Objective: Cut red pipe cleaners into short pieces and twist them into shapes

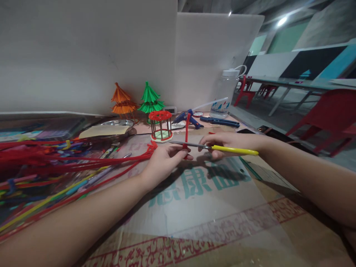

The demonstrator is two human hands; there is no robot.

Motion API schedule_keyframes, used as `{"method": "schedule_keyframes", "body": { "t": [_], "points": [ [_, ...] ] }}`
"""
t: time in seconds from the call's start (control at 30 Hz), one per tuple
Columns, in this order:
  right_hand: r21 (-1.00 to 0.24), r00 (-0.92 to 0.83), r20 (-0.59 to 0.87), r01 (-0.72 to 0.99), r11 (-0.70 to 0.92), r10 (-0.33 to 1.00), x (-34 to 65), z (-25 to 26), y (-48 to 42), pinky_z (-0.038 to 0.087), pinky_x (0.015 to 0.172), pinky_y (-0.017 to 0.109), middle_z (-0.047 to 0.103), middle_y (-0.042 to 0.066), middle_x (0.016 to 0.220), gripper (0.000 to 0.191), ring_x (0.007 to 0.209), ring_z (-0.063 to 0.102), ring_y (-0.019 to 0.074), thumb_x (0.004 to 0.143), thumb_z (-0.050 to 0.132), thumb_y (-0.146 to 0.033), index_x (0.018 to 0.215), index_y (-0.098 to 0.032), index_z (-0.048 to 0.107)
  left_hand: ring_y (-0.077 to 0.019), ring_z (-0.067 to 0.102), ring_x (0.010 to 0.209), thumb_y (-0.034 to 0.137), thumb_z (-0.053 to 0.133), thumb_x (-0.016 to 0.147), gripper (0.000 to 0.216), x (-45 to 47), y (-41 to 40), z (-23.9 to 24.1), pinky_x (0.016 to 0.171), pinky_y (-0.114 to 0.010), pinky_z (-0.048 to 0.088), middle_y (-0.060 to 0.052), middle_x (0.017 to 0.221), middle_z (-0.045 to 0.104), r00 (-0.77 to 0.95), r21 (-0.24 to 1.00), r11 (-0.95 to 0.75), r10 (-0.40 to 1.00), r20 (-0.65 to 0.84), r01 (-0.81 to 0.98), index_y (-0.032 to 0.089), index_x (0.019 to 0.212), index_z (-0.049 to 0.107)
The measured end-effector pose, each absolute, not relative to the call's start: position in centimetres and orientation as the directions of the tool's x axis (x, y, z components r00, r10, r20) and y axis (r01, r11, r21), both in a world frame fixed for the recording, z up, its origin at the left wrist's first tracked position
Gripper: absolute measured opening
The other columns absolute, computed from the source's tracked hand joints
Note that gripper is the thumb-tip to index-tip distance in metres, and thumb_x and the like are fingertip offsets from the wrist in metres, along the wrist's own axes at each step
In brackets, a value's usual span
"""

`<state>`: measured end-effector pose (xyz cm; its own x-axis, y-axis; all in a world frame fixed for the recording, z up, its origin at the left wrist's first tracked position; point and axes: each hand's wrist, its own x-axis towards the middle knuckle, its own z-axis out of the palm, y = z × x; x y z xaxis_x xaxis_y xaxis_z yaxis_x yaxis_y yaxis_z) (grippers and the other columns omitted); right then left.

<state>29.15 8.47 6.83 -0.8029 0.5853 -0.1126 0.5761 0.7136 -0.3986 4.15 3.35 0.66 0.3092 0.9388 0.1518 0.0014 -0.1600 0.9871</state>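
Note:
My left hand (pixel 167 159) pinches a short upright red pipe cleaner (pixel 187 129) between thumb and fingers. My right hand (pixel 226 140) grips yellow-handled scissors (pixel 235 150), whose blades point left and cross the pipe cleaner just above my left fingertips. Whether the blades touch it, I cannot tell. Long red pipe cleaners (pixel 122 161) run from the left to beside my left wrist. Just behind my left hand stands a small round frame (pixel 160 115) with a red top ring, thin dark posts and a pale base.
An orange tiered roof model (pixel 122 104) and a green one (pixel 150 96) stand at the back. Right of them are a blue glue gun (pixel 183 118), dark blue pliers-like tool (pixel 219 122) and clear bottle (pixel 221 92). A colourful pipe cleaner pile (pixel 36 167) fills the left side.

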Motion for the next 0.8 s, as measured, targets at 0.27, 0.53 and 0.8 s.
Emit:
{"method": "schedule_keyframes", "body": {
  "t": [0.27, 0.53, 0.8],
  "points": [
    [-0.428, -0.839, -0.138, 0.530, 0.732, 0.527, 29.27, 6.98, 8.37, 0.043, 0.074, 0.031, 0.064, 0.010, 0.106, 0.054, 0.092, 0.057, 0.0223, 0.092, 0.047, -0.061, 0.124, -0.018, 0.054, -0.0228, 0.076, 0.088, 0.027, 0.066, 0.084, 0.018, 4.16, 3.25, 0.57, 0.082, -0.034, 0.060, -0.012, 0.094, 0.077, 0.305, 0.990, -0.144, 0.942, 0.139, -0.006, 0.012, 0.093, 0.067],
    [-0.436, -0.824, -0.120, 0.545, 0.716, 0.554, 29.20, 6.57, 8.55, 0.042, 0.072, 0.030, 0.063, 0.008, 0.101, 0.054, 0.088, 0.056, 0.0212, 0.091, 0.048, -0.062, 0.121, -0.018, 0.056, -0.0214, 0.076, 0.086, 0.026, 0.065, 0.085, 0.016, 4.15, 3.39, 0.58, 0.081, -0.032, 0.060, -0.011, 0.093, 0.077, 0.308, 0.986, -0.165, 0.938, 0.159, -0.006, 0.012, 0.093, 0.067],
    [-0.481, -0.835, -0.138, 0.526, 0.701, 0.533, 29.01, 6.87, 8.26, 0.041, 0.069, 0.029, 0.062, 0.008, 0.099, 0.056, 0.084, 0.055, 0.0197, 0.092, 0.045, -0.064, 0.119, -0.017, 0.055, -0.0213, 0.076, 0.088, 0.030, 0.065, 0.087, 0.020, 3.94, 3.55, 0.27, 0.082, -0.031, 0.059, -0.011, 0.095, 0.078, 0.320, 0.982, -0.190, 0.931, 0.174, 0.020, 0.013, 0.096, 0.068]
  ]
}}
